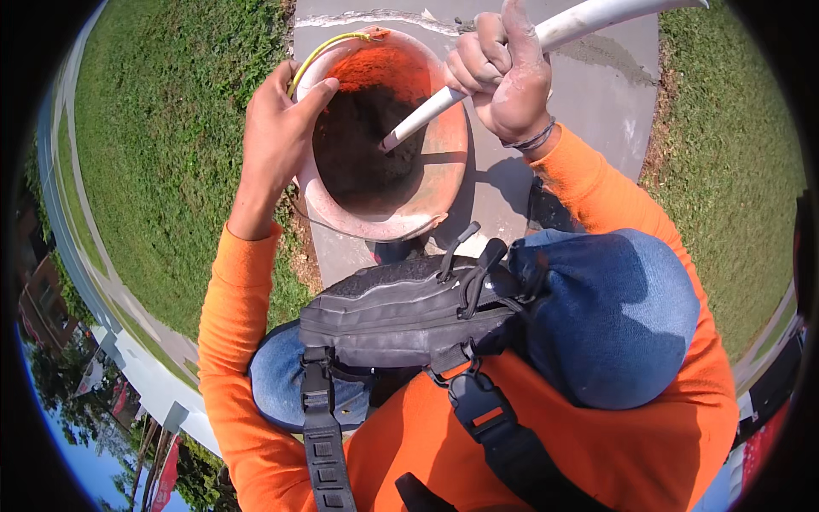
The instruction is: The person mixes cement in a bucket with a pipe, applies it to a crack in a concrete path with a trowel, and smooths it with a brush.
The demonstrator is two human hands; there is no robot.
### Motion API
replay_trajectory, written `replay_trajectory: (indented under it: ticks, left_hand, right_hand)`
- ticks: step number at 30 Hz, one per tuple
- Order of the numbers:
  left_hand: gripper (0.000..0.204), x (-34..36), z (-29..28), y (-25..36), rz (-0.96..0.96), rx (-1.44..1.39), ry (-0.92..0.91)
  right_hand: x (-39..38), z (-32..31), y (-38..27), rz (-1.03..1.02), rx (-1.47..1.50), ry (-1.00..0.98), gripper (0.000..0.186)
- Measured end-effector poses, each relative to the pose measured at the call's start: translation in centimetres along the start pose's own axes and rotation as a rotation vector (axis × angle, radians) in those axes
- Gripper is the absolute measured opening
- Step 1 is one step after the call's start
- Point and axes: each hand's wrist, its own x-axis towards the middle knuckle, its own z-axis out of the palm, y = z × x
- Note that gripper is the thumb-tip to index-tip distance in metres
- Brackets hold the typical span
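In front of me a dusty orange bucket stands on the pavement, its mouth tilted toward me. Grey, cement-like material lies inside. My left hand grips the bucket's left rim, thumb over the edge, beside a yellow cord fixed along the rim. My right hand is closed around a long white pipe. The pipe slants down from the upper right, and its lower end reaches into the bucket over the grey material. Pale dust coats the right fingers.
A concrete walkway runs under the bucket, with a rough, wet-looking grey patch at upper right. Grass borders it on the left and right. A black waist bag lies across my lap between my bent knees.
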Motion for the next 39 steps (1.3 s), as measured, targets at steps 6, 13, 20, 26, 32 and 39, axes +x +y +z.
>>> replay_trajectory:
  ticks: [6, 13, 20, 26, 32, 39]
  left_hand:
    - [0.032, 0.2, -0.3, -1.0, 0.011, -0.031, 0.001]
    - [0.031, 0.6, -1.0, -1.3, -0.030, -0.081, 0.003]
    - [0.028, 0.5, -1.7, -1.4, -0.102, -0.133, 0.004]
    - [0.027, 0.3, -2.1, -2.0, -0.043, -0.128, -0.002]
    - [0.028, 0.7, -2.5, -2.1, -0.015, -0.096, -0.033]
    - [0.029, 0.9, -2.5, -2.6, -0.007, -0.179, -0.017]
  right_hand:
    - [-0.7, -0.9, 1.6, 0.072, -0.029, 0.118, 0.057]
    - [-0.6, -3.1, 2.1, 0.083, -0.059, 0.158, 0.057]
    - [-1.1, -1.4, 0.8, -0.084, -0.162, 0.012, 0.057]
    - [-0.8, -0.2, -2.0, -0.125, -0.108, -0.171, 0.058]
    - [-0.8, -1.4, 0.1, 0.019, -0.066, -0.090, 0.056]
    - [-1.4, -1.7, 1.1, 0.033, -0.068, 0.032, 0.057]
